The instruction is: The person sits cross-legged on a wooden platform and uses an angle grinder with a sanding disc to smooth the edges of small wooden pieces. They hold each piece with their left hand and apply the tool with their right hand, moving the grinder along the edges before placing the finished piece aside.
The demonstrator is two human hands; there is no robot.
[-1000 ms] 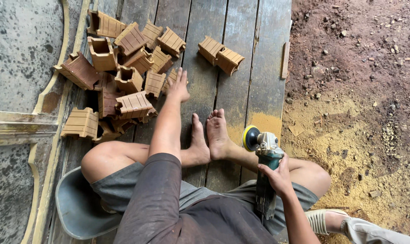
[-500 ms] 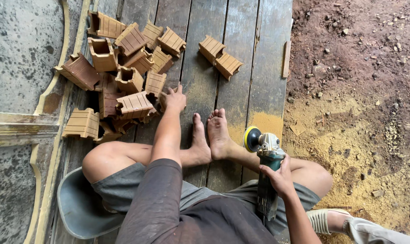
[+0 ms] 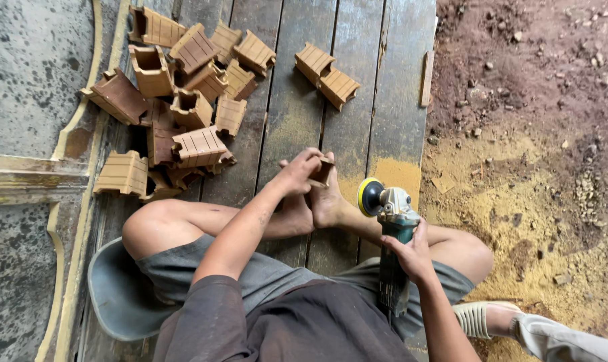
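Observation:
My left hand [image 3: 296, 171] is closed on a small brown wooden piece [image 3: 323, 172] and holds it just above my bare feet [image 3: 321, 201]. My right hand [image 3: 411, 255] grips the body of an angle grinder [image 3: 392, 213], whose yellow-rimmed sanding disc [image 3: 369, 196] points left toward the feet. The disc sits a short way right of the wooden piece and is apart from it. A pile of ribbed, hollow wooden blocks [image 3: 183, 94] lies further out to the left.
Two more ribbed blocks [image 3: 327, 75] lie apart on the dark plank floor [image 3: 284, 114]. Yellow sawdust [image 3: 492, 201] covers the dirt on the right. I sit on a grey stool [image 3: 116, 295]. Another person's sandalled foot [image 3: 478, 318] is at the lower right.
My left hand has drawn back from the block pile to my feet and now holds a small wooden piece. The grinder and right hand have stayed in place.

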